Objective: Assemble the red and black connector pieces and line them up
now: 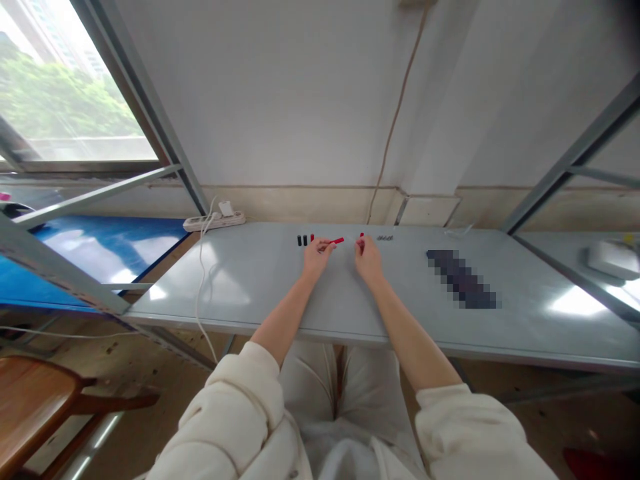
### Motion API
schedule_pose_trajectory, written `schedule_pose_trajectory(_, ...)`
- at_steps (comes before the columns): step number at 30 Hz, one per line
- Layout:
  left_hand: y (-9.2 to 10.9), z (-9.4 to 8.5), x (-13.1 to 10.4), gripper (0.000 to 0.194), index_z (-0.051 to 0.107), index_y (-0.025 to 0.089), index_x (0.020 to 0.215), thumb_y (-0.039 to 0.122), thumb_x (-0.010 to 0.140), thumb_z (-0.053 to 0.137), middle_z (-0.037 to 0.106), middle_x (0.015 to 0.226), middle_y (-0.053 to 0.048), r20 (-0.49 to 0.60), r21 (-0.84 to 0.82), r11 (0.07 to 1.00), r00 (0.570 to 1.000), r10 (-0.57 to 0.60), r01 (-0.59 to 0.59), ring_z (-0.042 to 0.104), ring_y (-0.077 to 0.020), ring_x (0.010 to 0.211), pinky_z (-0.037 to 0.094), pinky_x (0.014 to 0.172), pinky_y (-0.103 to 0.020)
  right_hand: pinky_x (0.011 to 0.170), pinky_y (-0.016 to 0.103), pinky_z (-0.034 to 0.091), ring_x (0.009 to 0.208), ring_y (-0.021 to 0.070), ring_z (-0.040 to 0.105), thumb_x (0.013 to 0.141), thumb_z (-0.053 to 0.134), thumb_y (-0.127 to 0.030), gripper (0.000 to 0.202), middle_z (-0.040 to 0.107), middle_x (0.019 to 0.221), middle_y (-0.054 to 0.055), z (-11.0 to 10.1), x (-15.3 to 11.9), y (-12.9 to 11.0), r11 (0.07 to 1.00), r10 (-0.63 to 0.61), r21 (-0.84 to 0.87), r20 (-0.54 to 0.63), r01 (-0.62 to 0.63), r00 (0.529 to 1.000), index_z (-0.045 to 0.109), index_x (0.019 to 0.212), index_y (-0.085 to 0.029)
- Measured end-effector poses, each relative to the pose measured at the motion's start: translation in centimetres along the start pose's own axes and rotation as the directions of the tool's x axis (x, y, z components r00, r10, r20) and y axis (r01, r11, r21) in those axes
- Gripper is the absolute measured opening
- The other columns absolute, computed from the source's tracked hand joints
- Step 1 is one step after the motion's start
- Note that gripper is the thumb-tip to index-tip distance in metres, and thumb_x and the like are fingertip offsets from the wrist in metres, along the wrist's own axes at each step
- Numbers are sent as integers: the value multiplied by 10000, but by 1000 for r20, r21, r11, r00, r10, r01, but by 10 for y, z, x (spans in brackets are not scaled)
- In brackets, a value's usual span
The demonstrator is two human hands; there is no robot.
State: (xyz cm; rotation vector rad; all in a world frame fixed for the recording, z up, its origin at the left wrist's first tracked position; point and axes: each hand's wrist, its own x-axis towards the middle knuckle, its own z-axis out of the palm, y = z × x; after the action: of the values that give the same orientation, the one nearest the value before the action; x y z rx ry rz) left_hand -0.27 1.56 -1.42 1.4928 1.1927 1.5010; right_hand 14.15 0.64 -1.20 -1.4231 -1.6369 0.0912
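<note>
My left hand is closed around a slim red pen-like tube, whose end points right toward the other hand. My right hand pinches a small red piece, mostly hidden by the fingers. A gap separates the two hands. Just left of my left hand stand two short black cylinders and a similar red one, partly behind the hand. To the right of my right hand lies a row of several tiny dark pieces, too small to make out.
The grey table runs against the wall between metal frame posts. A white power strip sits at the back left, its cable hanging over the front edge. A pixelated dark object lies on the right. A wooden chair stands lower left.
</note>
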Motion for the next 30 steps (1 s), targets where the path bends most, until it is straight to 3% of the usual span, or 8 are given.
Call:
schedule_pose_trajectory(2,0,0,1,197,562,146,782,306,670,587,657,722,-64,3,-41,999,1000,-22,22,572,-115,603,426,603,-244,704,313,395,746,170,528,796,349,-280,193,565,809,86,-1,2,0,991,49,128,-96,-36,994,469,886,-159)
schedule_pose_trajectory(5,1,1,1,182,563,148,773,297,670,584,652,697,-53,-3,-77,997,1000,-29,29,559,-106,569,435,599,-246,660,296,396,669,153,528,783,380,-336,197,568,744,69,-4,5,0,957,137,272,-130,-97,982,461,840,-165)
schedule_pose_trajectory(14,3,0,1,165,574,147,747,273,646,607,645,671,-42,17,-134,989,998,-63,65,558,-105,550,451,620,-264,523,255,366,518,114,460,711,454,-469,287,493,571,-7,-2,10,7,846,264,476,15,-239,964,454,742,-183)
schedule_pose_trajectory(17,2,0,1,185,572,144,748,287,639,615,649,685,-45,54,-178,980,996,-77,85,563,-104,552,453,628,-268,475,237,343,469,96,422,687,474,-503,318,471,537,-28,-1,9,5,803,249,531,112,-270,962,451,729,-188)
schedule_pose_trajectory(20,2,2,0,212,564,137,739,295,615,634,646,671,-44,158,-224,969,985,-73,108,571,-110,565,451,619,-266,447,227,337,438,86,403,672,487,-525,338,467,520,-39,1,6,1,768,224,565,205,-302,953,445,724,-193)
schedule_pose_trajectory(23,5,3,-2,236,561,136,745,310,606,639,635,633,-30,180,-244,962,981,-77,120,568,-107,551,440,597,-255,461,234,362,443,88,422,678,473,-544,355,495,540,-32,4,5,-2,764,203,569,238,-306,950,442,737,-195)
schedule_pose_trajectory(30,15,-4,-2,275,561,140,785,359,627,615,628,681,-37,101,-278,951,989,-107,132,530,-82,546,364,480,-199,570,279,426,552,121,512,736,436,-482,318,583,684,27,5,1,-5,894,26,423,284,-150,958,479,841,-184)
